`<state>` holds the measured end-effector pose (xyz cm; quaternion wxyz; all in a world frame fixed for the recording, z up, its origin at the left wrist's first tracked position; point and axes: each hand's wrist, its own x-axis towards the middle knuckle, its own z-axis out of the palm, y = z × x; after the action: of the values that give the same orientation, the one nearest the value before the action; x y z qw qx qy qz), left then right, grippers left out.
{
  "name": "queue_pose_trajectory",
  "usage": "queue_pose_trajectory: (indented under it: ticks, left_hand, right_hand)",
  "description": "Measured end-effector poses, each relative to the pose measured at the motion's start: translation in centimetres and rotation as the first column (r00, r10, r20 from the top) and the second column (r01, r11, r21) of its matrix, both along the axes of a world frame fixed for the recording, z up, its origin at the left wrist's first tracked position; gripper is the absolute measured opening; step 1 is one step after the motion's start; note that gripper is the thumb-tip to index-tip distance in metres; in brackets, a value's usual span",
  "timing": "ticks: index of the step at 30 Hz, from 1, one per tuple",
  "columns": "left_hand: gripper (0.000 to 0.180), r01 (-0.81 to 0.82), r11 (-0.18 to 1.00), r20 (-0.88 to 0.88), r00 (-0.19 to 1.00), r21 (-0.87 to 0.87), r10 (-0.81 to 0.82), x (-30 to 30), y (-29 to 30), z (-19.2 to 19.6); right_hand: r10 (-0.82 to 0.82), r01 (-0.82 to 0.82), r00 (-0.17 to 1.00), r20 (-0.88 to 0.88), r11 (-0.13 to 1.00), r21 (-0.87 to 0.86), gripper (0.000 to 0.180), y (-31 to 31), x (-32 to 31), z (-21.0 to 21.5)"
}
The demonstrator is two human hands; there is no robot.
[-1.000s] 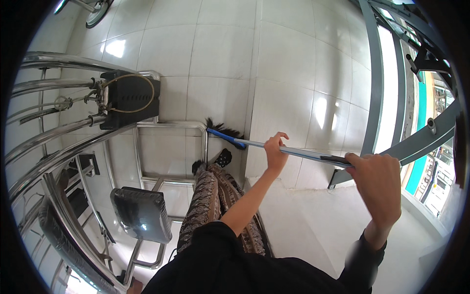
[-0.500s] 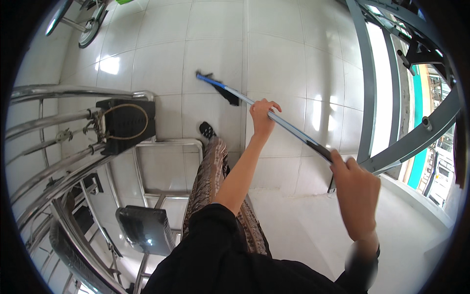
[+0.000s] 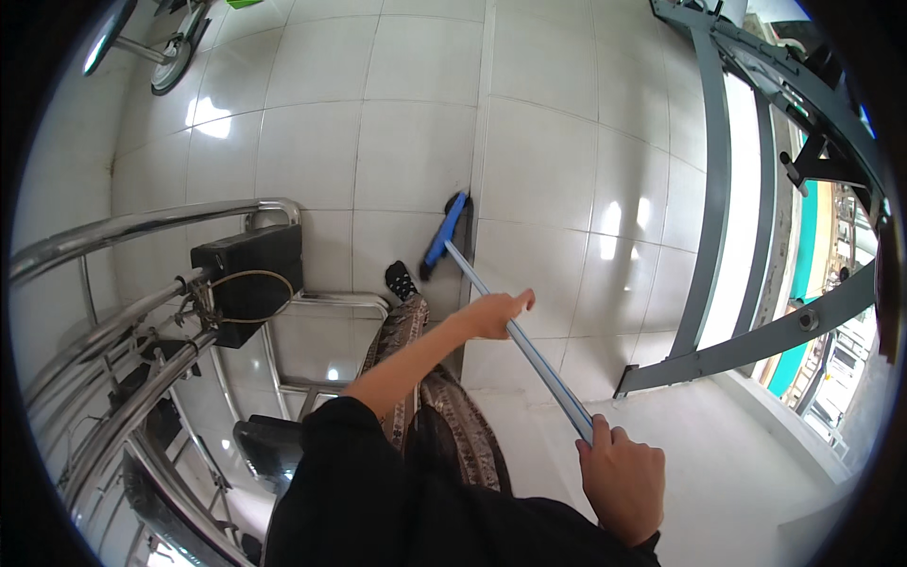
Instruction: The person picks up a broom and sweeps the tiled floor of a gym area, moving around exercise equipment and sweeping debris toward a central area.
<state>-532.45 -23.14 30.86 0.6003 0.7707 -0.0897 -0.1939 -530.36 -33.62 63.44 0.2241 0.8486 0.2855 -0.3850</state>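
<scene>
A broom (image 3: pixel 447 230) with a blue head and dark bristles rests on the pale tiled floor (image 3: pixel 416 142), just right of my foot in a dark spotted sock (image 3: pixel 400 280). Its long grey-blue handle slants toward me, down to the right. Partway along the handle, my left hand (image 3: pixel 498 315) is wrapped around it, one finger sticking out. Lower down, near the top end of the handle, my right hand (image 3: pixel 621 477) grips it with the thumb laid along the shaft.
On the left stands a chrome-tube frame (image 3: pixel 142 230) with black pads (image 3: pixel 248 274). A grey metal frame (image 3: pixel 715 189) rises on the right beside a window. At the upper left is a round-based metal stand (image 3: pixel 179 52); a green object (image 3: pixel 242 3) shows at the top edge.
The broom head has swung right and nearer to my foot, its blue top now turned up. My left hand has come down and nearer; my right hand has moved down and left.
</scene>
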Motion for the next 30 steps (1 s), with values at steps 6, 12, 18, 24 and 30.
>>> queue_pose_trajectory:
  ticks: [6, 12, 18, 24, 30]
  left_hand:
    - [0.052, -0.059, 0.94, 0.14, 0.99, 0.336, 0.012, 2.8, 9.6, -6.8]
    - [0.039, -0.17, 0.952, 0.247, 0.963, 0.254, 0.106, 7.0, 10.6, -4.2]
    - [0.042, 0.135, 0.99, 0.088, 0.986, 0.05, -0.139, 4.0, -0.8, -0.2]
    - [0.045, 0.261, 0.94, 0.014, 0.963, 0.22, -0.271, 4.9, 1.8, -4.3]
    - [0.051, 0.242, 0.83, -0.108, 0.97, 0.502, -0.217, 9.4, 10.7, -12.3]
  right_hand:
    - [-0.282, 0.288, 0.957, -0.062, 0.919, 0.271, 0.031, 0.9, -0.3, -9.2]
    - [-0.376, 0.408, 0.913, -0.158, 0.82, 0.403, 0.036, -0.8, 2.8, -9.0]
    - [-0.483, 0.514, 0.85, -0.212, 0.848, 0.131, 0.039, -4.2, 3.9, 0.2]
    - [-0.667, 0.697, 0.713, -0.215, 0.707, 0.119, 0.039, -3.3, 1.6, -5.7]
    - [-0.632, 0.692, 0.722, -0.281, 0.667, 0.277, 0.039, 0.2, 2.2, -16.6]
